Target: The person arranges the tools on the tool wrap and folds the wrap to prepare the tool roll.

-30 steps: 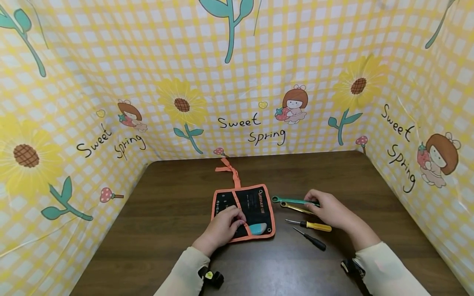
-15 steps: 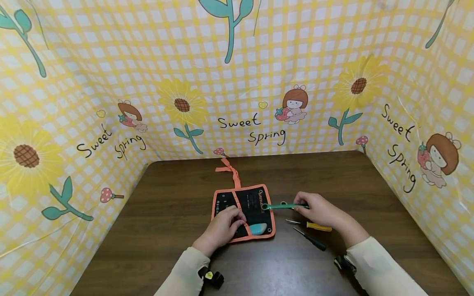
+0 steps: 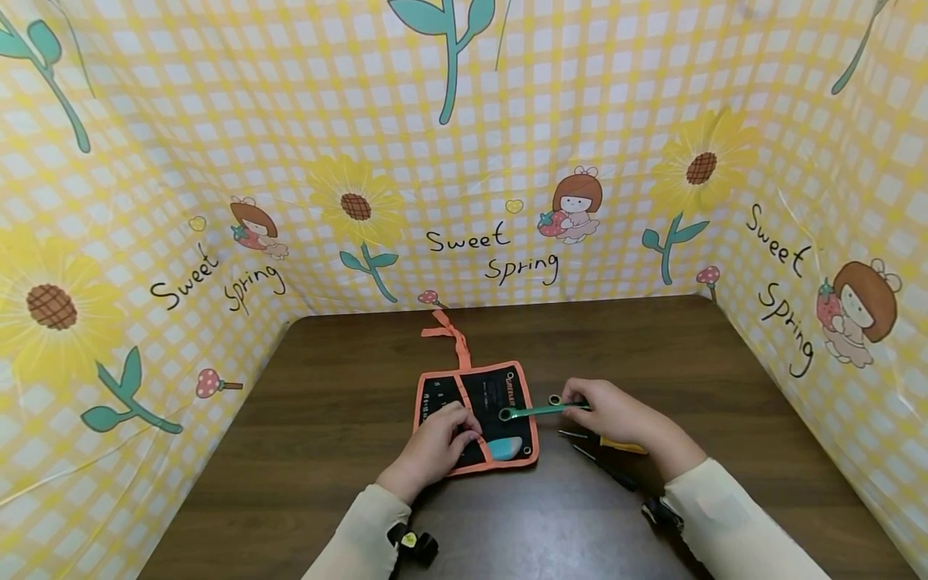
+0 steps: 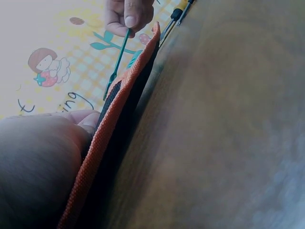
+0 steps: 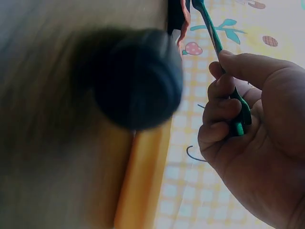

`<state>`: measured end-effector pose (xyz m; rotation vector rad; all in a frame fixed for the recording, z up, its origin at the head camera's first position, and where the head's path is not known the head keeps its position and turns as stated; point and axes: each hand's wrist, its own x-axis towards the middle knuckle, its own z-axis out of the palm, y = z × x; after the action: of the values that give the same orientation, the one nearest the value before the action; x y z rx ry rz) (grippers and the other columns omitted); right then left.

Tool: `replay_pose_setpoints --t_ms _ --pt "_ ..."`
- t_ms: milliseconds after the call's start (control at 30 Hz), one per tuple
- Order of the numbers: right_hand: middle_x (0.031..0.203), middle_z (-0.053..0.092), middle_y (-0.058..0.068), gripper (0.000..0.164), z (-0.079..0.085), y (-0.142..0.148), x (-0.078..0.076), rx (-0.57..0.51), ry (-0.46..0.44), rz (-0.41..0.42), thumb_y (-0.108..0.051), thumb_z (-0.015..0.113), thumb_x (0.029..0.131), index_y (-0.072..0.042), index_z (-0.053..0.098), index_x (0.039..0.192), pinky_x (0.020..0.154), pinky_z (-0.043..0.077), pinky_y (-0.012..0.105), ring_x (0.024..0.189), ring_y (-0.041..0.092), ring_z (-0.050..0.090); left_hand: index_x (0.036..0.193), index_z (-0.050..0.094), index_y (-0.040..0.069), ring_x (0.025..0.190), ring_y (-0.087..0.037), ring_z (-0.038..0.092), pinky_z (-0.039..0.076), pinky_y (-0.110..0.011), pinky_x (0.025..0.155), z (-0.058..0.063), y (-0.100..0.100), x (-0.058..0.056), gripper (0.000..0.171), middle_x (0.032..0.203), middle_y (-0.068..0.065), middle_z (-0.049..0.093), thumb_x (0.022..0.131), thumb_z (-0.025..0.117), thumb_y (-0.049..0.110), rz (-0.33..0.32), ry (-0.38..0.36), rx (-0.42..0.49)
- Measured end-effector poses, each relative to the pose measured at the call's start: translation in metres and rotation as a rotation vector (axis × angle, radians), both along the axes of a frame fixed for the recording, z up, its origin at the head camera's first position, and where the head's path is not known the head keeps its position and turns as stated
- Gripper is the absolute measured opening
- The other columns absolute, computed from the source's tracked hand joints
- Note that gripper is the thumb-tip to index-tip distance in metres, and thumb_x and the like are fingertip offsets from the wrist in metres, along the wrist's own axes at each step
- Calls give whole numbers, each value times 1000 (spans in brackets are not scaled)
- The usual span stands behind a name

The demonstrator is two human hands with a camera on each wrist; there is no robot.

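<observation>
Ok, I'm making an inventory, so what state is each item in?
Tool pouch: unrolled on table, held by left hand
Orange tie: unfastened
Green wrench: held in right hand, ring end over pouch
Gold wrench: mostly hidden
Yellow screwdriver: lying down, partly hidden
Black screwdriver: lying down
Turquoise item: partly tucked into pouch

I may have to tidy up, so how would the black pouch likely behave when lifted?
The pouch would probably flex, as its fabric edge curves in the left wrist view. The blue item, only partly tucked in, might slip out if tipped. The ribbon, lying loose, would likely dangle.
</observation>
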<state>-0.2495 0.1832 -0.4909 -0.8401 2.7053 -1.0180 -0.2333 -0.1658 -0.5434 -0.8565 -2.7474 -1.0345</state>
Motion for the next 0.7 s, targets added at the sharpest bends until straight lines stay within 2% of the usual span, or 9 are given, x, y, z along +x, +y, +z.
replay_pose_setpoints --t_ms 467,700 --pt "77 56 -6 5 0 -17 -5 -1 -8 67 -12 71 101 -15 67 101 64 45 30 65 11 51 96 68 31 93 -4 60 53 -32 83 2 0 0 15 100 17 59 101 72 17 -5 0 4" --pt "79 59 -9 6 -3 -24 -7 27 -11 98 -13 71 102 -17 67 100 65 46 30 68 8 52 98 69 29 94 -3 60 54 -31 83 1 0 1 14 102 17 59 102 71 16 -18 16 5"
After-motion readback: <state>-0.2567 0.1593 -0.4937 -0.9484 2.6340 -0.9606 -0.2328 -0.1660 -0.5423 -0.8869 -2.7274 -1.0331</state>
